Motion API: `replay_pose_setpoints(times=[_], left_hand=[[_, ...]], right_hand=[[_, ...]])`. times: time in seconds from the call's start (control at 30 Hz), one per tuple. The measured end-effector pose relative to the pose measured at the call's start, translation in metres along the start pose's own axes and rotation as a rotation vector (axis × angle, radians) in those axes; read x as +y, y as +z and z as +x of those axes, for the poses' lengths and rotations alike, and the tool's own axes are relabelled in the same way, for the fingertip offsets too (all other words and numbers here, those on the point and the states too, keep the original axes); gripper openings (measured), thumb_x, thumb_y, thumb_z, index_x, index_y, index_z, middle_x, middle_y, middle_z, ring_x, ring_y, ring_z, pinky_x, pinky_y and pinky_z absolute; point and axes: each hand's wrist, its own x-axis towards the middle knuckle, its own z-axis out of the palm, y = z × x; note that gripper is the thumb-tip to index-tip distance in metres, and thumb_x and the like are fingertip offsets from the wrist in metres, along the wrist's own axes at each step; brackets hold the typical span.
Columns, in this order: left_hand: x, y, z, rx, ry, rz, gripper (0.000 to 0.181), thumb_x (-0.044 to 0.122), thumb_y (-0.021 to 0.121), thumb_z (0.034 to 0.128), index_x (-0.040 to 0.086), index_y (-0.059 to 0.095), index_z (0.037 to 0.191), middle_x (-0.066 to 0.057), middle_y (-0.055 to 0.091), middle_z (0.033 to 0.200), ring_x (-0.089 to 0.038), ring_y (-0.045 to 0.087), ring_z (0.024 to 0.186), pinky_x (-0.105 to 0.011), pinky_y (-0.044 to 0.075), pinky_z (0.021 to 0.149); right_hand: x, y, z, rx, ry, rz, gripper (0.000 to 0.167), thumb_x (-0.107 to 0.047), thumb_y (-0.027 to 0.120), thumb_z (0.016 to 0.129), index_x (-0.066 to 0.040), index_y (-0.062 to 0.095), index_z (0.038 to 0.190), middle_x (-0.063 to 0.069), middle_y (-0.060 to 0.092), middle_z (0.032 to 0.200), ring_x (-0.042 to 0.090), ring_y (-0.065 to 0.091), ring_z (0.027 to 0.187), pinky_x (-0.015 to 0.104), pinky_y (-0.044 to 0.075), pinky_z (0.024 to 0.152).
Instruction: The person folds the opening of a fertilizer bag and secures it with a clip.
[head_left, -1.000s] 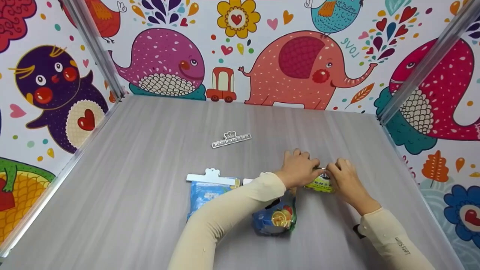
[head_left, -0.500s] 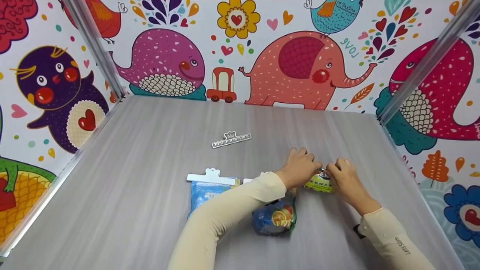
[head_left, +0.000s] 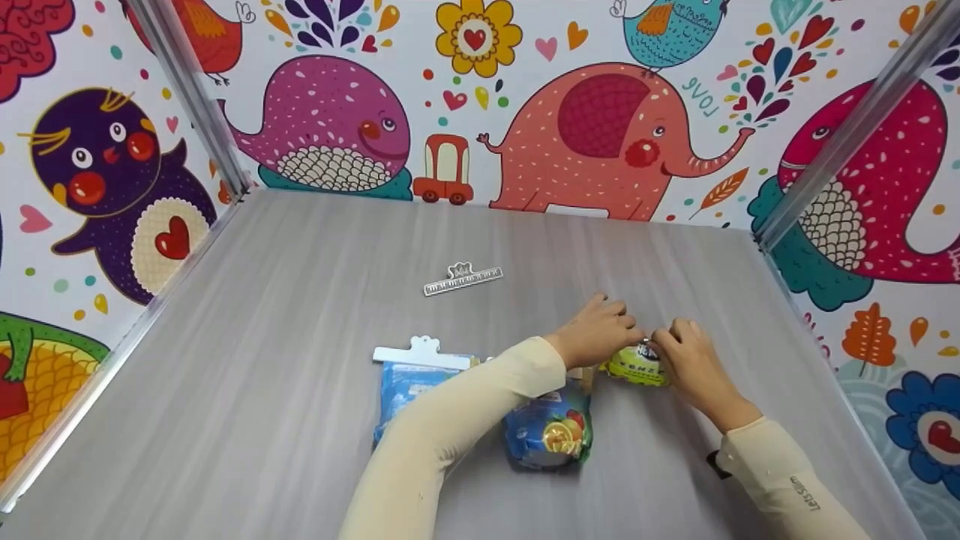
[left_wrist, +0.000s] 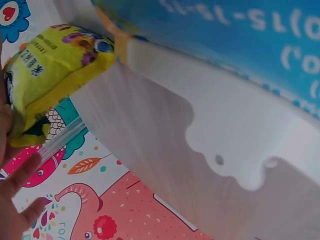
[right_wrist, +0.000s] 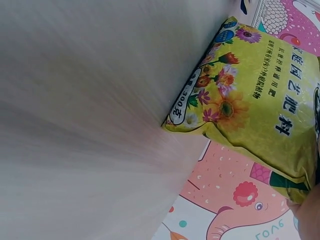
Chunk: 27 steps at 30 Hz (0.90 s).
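Note:
A yellow fertilizer bag (head_left: 636, 367) printed with flowers sits at the right of the table in the head view. My left hand (head_left: 598, 332) pinches the left part of its top edge. At the other end of that edge, my right hand (head_left: 690, 364) grips the bag, its fingers bent. The right wrist view shows the bag's flowered front (right_wrist: 240, 95) bulging and tilted, with its top corner by my fingers. In the left wrist view, spread fingers (left_wrist: 20, 200) are seen beside the bag's top. Both hands partly cover the top edge.
Left of the hands lie a blue bag (head_left: 412, 390) under a white clip (head_left: 424, 356) and a blue bag with fruit pictures (head_left: 547, 431). My left sleeve crosses over them. A silver clip (head_left: 463, 281) lies farther back. Patterned walls border the table.
My left hand and wrist have shifted slightly, and more of the fruit-printed bag shows below the sleeve. The right hand has kept its place at the yellow fertilizer bag.

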Motion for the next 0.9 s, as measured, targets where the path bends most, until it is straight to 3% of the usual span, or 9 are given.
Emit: replay_pose_setpoints(times=[0.17, 0.33, 0.7, 0.9], left_hand=[[-0.004, 0.004, -0.001, 0.019, 0.070, 0.040, 0.024, 0.018, 0.056, 0.1028, 0.026, 0.065, 0.124, 0.011, 0.068, 0.116, -0.012, 0.057, 0.109, -0.037, 0.041, 0.099], [-0.006, 0.008, -0.001, -0.007, 0.120, 0.085, 0.026, 0.017, 0.056, 0.1032, 0.023, 0.061, 0.128, 0.009, 0.066, 0.121, -0.012, 0.056, 0.113, -0.036, 0.040, 0.101], [-0.009, 0.012, -0.001, 0.064, 0.175, 0.208, 0.019, 0.014, 0.050, 0.1052, 0.020, 0.062, 0.119, 0.008, 0.067, 0.117, -0.011, 0.059, 0.107, -0.034, 0.039, 0.100], [-0.010, 0.012, -0.001, 0.073, 0.185, 0.201, 0.017, 0.015, 0.048, 0.1062, 0.020, 0.062, 0.115, 0.007, 0.067, 0.116, -0.011, 0.059, 0.106, -0.034, 0.040, 0.098]], right_hand=[[0.000, 0.000, 0.000, 0.002, 0.000, -0.007, 0.040, -0.033, 0.035, 0.109, -0.005, 0.051, 0.086, 0.005, 0.036, 0.074, 0.020, 0.029, 0.064, 0.033, 0.023, 0.059], [-0.001, 0.000, 0.000, -0.014, -0.003, -0.014, 0.041, -0.033, 0.033, 0.109, -0.005, 0.053, 0.087, 0.006, 0.036, 0.075, 0.020, 0.029, 0.064, 0.032, 0.023, 0.059], [0.002, 0.000, 0.001, 0.001, -0.073, -0.058, 0.043, -0.032, 0.032, 0.110, -0.004, 0.053, 0.085, 0.005, 0.036, 0.074, 0.019, 0.029, 0.063, 0.031, 0.024, 0.056], [0.005, -0.005, 0.000, -0.037, -0.118, -0.067, 0.042, -0.032, 0.031, 0.110, -0.004, 0.051, 0.085, 0.004, 0.036, 0.075, 0.016, 0.030, 0.064, 0.029, 0.026, 0.055]])
